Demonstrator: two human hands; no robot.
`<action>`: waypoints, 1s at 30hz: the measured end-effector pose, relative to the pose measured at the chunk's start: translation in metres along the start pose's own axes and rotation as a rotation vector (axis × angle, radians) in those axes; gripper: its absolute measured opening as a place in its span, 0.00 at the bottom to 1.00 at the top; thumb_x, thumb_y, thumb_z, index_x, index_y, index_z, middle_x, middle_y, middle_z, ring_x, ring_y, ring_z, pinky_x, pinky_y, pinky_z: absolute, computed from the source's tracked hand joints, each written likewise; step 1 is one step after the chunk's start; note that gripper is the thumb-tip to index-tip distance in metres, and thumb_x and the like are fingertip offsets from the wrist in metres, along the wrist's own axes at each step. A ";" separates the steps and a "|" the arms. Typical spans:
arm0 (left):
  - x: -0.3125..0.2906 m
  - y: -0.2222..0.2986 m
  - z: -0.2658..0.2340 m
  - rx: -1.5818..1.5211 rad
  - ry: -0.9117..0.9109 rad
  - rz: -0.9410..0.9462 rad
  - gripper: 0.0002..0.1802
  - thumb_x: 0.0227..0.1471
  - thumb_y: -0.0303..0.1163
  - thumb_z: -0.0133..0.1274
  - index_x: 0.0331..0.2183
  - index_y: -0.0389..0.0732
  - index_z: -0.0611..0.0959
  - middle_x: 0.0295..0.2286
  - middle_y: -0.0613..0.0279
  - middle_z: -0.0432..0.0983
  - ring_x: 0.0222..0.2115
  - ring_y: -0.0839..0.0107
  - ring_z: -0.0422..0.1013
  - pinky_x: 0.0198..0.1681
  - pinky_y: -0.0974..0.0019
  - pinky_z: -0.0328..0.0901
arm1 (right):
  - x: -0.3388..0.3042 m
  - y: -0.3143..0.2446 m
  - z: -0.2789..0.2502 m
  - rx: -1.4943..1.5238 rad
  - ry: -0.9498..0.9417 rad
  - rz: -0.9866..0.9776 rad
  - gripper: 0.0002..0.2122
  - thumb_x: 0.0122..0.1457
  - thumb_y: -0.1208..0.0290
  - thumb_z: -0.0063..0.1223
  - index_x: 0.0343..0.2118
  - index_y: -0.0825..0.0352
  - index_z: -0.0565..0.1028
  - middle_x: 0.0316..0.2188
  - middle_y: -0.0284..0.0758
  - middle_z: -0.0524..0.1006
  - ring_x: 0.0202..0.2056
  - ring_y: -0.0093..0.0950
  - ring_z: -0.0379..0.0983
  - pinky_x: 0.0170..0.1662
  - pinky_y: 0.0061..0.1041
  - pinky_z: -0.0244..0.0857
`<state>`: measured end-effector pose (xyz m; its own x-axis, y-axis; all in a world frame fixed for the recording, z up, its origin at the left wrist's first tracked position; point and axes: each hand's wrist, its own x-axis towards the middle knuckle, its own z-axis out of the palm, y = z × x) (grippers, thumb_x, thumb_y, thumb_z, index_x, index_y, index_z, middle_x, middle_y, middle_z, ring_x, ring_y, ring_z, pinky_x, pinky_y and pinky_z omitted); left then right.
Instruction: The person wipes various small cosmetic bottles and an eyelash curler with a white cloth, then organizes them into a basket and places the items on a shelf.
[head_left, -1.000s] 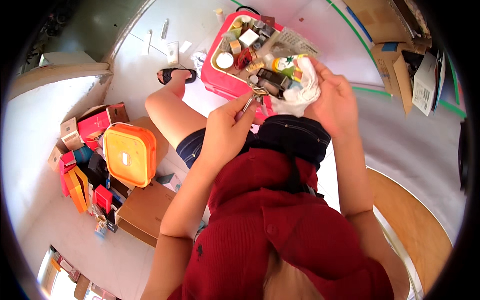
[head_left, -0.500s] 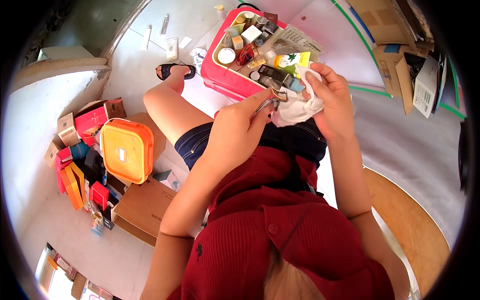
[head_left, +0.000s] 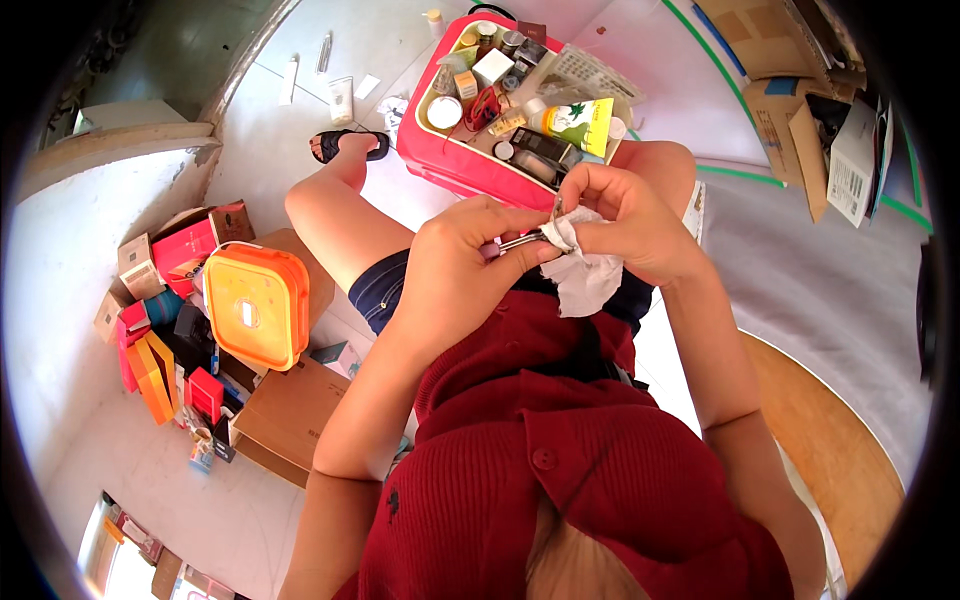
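My left hand (head_left: 462, 262) is closed around the handles of a metal eyelash curler (head_left: 520, 241), with a pinkish end showing between the fingers. My right hand (head_left: 640, 228) pinches a crumpled white tissue (head_left: 588, 278) against the curler's head. Part of the tissue wraps over that head and hides most of it; the rest hangs down loosely. Both hands are above my lap, just on the near side of a red case (head_left: 445, 165) filled with bottles, jars and tubes.
In the case lie a yellow-and-white tube (head_left: 582, 124) and a white-lidded jar (head_left: 444, 113). An orange lidded bucket (head_left: 258, 310) stands at left beside piled boxes (head_left: 185, 245) and an opened carton (head_left: 290, 410). More cartons (head_left: 770, 120) stand far right. Small tubes (head_left: 341, 100) lie on the floor.
My right hand has come down and left, bringing the tissue onto the curler's head, which was bare before. My left hand has shifted slightly down.
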<state>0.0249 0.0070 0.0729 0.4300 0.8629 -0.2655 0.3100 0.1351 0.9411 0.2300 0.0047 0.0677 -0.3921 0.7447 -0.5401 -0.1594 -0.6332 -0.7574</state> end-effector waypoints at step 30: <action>-0.005 -0.007 0.008 0.106 0.191 0.168 0.07 0.41 0.25 0.63 0.28 0.37 0.84 0.21 0.68 0.71 0.19 0.83 0.62 0.20 0.78 0.54 | 0.011 0.025 0.007 0.094 0.156 -0.176 0.06 0.51 0.78 0.58 0.29 0.69 0.72 0.28 0.32 0.76 0.29 0.17 0.72 0.33 0.17 0.68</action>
<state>0.0271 -0.0018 0.0658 0.3182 0.9465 -0.0542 0.3396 -0.0604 0.9386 0.2153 -0.0046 0.0458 -0.2077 0.8640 -0.4587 -0.2993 -0.5026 -0.8111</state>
